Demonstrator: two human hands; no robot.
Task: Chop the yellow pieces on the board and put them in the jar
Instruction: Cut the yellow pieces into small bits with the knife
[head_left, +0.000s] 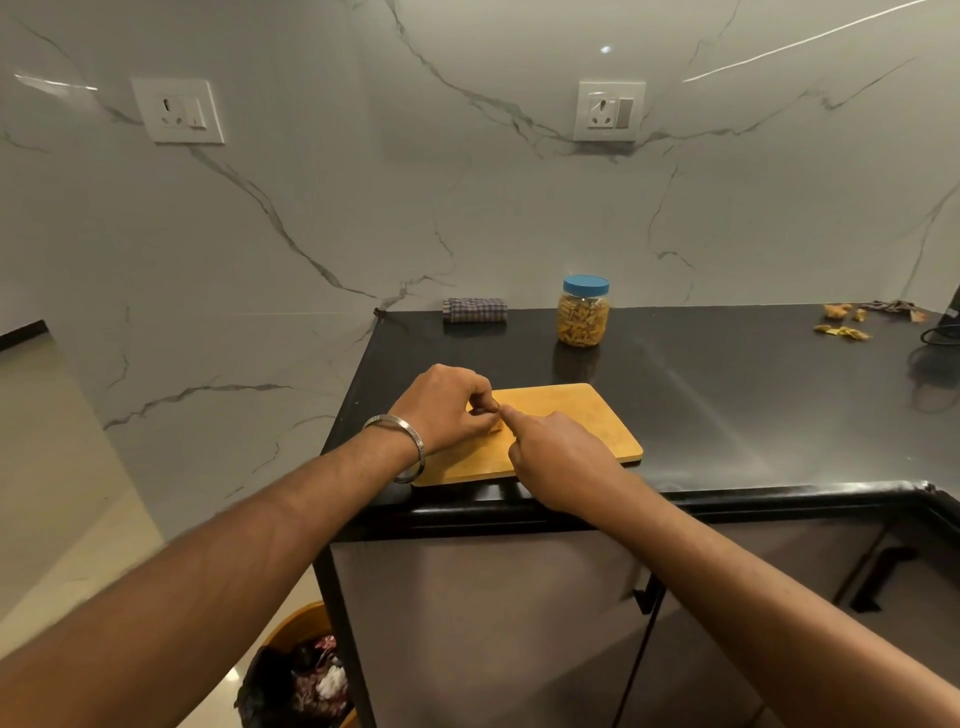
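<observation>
Two hands meet over the wooden board.

The left hand (449, 408) is curled up with its fingers bunched on a small yellow piece (496, 426) at the near left part of the board (566, 415). The right hand (558, 457) points one finger out to touch the left fingertips; I cannot tell if it holds anything. The jar (583, 312), with its blue lid on, stands well past both hands, a bit to the right. A metal bangle (410, 447) sits on the left wrist.

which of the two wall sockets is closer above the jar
The right-hand socket, almost directly above the blue-lidded jar. The other socket sits far off to the left, beyond the counter's edge.
</observation>
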